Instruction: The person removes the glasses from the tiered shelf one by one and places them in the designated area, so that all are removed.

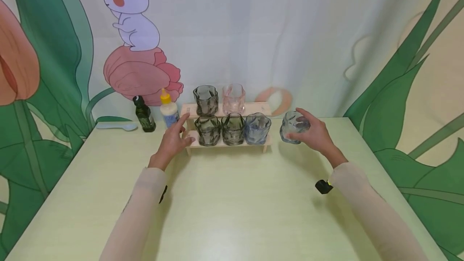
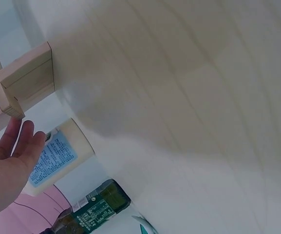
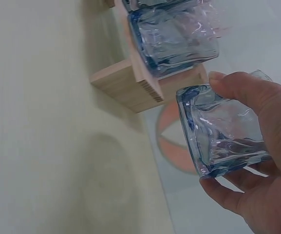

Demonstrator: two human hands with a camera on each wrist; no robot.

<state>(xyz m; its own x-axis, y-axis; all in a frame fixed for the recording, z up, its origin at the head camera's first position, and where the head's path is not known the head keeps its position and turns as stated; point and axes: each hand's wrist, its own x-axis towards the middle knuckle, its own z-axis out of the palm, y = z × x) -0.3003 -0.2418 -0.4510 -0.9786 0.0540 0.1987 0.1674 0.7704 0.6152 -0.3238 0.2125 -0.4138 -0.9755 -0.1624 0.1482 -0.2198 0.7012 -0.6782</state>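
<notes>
The right hand (image 1: 314, 134) holds a blue glass (image 1: 292, 127) beside the wooden rack (image 1: 253, 109). The left hand (image 1: 173, 140), fingers straight, seems to touch the rack's end.

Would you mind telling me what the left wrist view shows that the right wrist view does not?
Only the left wrist view shows the left hand with straight fingers at the wooden rack's end, a white bottle and a dark green bottle. Only the right wrist view shows the right hand holding a blue glass off the rack, beside another blue glass on it. Both show the rack and pale table.
</notes>
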